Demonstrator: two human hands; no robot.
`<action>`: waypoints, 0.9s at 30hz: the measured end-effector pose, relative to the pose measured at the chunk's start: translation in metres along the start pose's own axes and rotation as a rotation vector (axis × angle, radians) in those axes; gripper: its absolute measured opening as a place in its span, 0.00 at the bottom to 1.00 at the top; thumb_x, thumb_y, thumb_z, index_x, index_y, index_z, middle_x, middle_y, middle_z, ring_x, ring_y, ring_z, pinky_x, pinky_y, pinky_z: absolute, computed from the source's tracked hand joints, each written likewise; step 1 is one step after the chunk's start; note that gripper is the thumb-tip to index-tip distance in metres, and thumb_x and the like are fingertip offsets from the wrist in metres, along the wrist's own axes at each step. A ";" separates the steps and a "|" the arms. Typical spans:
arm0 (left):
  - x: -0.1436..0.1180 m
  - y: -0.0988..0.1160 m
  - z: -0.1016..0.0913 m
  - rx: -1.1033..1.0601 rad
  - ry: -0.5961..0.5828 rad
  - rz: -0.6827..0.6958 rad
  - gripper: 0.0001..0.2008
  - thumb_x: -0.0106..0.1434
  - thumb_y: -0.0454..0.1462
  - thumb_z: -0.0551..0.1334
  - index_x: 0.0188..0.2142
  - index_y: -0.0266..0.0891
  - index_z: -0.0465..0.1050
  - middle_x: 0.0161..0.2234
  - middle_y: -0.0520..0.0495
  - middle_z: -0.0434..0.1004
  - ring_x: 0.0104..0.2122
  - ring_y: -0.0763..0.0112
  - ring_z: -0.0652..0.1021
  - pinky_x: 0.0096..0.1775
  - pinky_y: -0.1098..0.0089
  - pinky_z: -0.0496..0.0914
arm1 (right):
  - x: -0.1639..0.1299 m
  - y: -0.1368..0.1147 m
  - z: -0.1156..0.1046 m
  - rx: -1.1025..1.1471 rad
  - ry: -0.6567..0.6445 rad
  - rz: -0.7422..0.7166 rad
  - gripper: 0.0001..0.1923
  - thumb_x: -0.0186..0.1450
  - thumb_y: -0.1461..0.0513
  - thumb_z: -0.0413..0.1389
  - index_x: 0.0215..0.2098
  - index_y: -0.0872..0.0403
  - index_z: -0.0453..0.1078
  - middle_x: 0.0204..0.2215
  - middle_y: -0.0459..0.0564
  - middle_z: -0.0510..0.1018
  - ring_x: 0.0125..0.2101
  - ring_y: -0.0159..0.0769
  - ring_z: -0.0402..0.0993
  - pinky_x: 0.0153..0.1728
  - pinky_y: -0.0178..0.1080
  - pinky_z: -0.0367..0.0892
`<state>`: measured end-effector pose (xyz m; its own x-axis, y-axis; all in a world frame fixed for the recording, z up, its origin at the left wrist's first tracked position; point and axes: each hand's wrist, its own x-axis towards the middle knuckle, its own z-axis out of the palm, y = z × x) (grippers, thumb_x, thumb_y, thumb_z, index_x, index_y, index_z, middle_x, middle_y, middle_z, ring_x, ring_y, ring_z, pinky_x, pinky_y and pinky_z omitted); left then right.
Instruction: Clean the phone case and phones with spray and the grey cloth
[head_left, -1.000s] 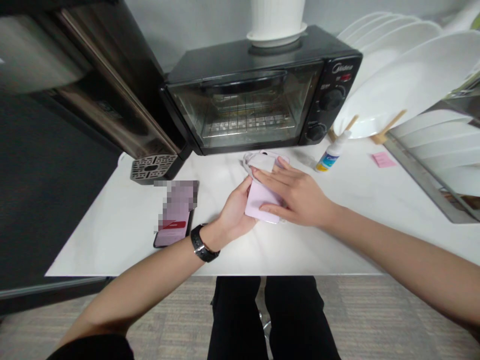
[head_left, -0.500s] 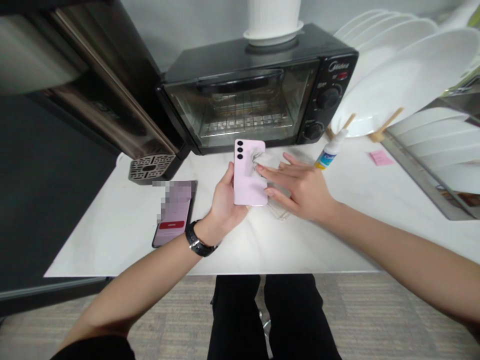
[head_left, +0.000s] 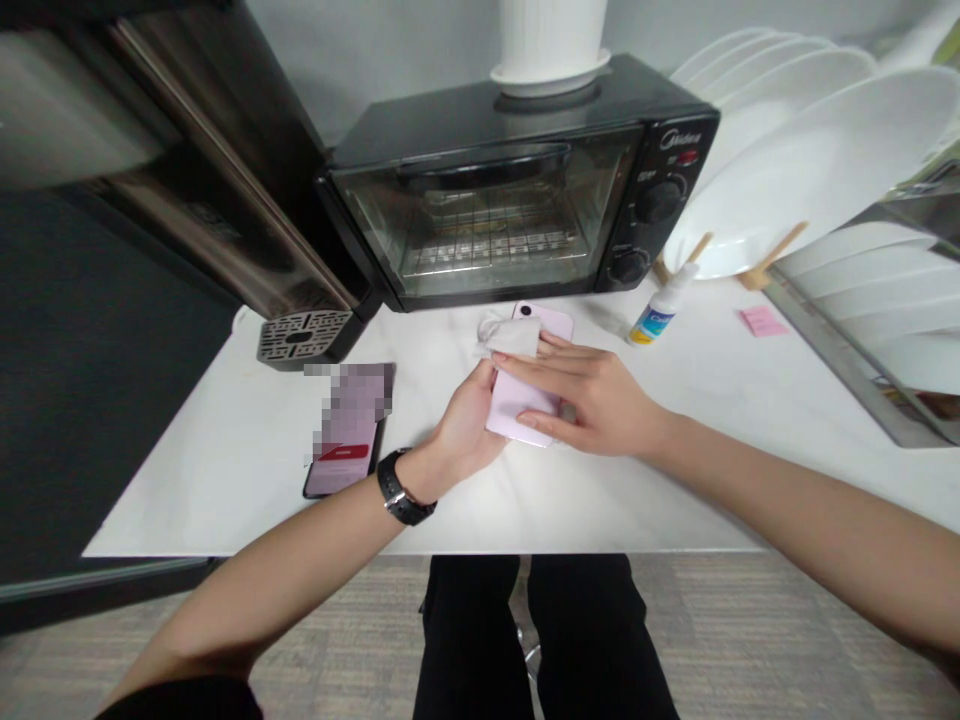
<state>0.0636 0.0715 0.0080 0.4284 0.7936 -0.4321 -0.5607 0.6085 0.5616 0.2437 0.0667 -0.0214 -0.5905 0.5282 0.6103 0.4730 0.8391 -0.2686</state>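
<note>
My left hand, with a black watch on its wrist, grips a pale pink phone by its left side, its back facing up and tilted over the counter. A thin white tissue lies across the upper back of this phone, covering most of the cameras. My right hand presses the tissue there with its fingertips, the thumb resting low on the phone. A second phone lies on the counter to the left, its screen lit and partly pixelated. Right of my right hand stands a small spray bottle.
Behind the phone is a black toaster oven with a white pot on top. A drinks dispenser stands at left. White plates in a rack and a pink sticky note are at right on the white counter.
The pink phone has moved right and toward me and now tilts. My right hand with the tissue has slid leftward across its back, so the tissue's end hangs over the phone's left edge.
</note>
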 end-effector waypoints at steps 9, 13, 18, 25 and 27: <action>0.001 0.014 -0.010 -0.001 0.023 0.139 0.38 0.82 0.56 0.44 0.67 0.30 0.75 0.51 0.34 0.88 0.48 0.52 0.88 0.57 0.55 0.80 | 0.003 -0.011 -0.002 0.140 -0.022 -0.155 0.14 0.79 0.59 0.58 0.58 0.50 0.82 0.49 0.51 0.91 0.55 0.44 0.88 0.60 0.49 0.82; 0.004 0.017 -0.006 0.006 0.049 0.184 0.34 0.83 0.54 0.45 0.65 0.31 0.77 0.50 0.36 0.89 0.50 0.54 0.88 0.57 0.59 0.79 | 0.001 -0.006 -0.006 0.030 0.088 0.000 0.14 0.79 0.59 0.57 0.52 0.51 0.85 0.47 0.52 0.91 0.46 0.46 0.91 0.57 0.51 0.84; 0.004 0.015 -0.003 -0.034 0.078 0.161 0.27 0.83 0.49 0.48 0.64 0.37 0.78 0.51 0.41 0.89 0.53 0.54 0.87 0.59 0.59 0.79 | 0.001 0.000 -0.008 -0.038 0.089 0.192 0.19 0.81 0.53 0.54 0.57 0.52 0.83 0.54 0.56 0.89 0.50 0.48 0.90 0.66 0.61 0.76; -0.001 0.009 -0.003 0.092 0.036 -0.011 0.25 0.83 0.48 0.51 0.58 0.37 0.82 0.47 0.41 0.90 0.52 0.50 0.87 0.58 0.55 0.80 | 0.001 0.007 -0.004 -0.044 0.119 0.152 0.27 0.81 0.52 0.54 0.70 0.58 0.73 0.57 0.62 0.87 0.43 0.47 0.88 0.73 0.66 0.66; -0.001 0.008 -0.004 0.125 0.010 -0.026 0.24 0.83 0.47 0.52 0.56 0.37 0.83 0.45 0.41 0.90 0.54 0.48 0.87 0.59 0.55 0.80 | 0.001 0.007 -0.003 -0.026 0.099 0.130 0.30 0.80 0.51 0.55 0.73 0.58 0.68 0.63 0.64 0.83 0.49 0.48 0.87 0.74 0.66 0.64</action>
<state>0.0560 0.0753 0.0101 0.4338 0.7782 -0.4542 -0.4568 0.6245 0.6336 0.2487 0.0726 -0.0203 -0.4569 0.6153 0.6424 0.5588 0.7604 -0.3309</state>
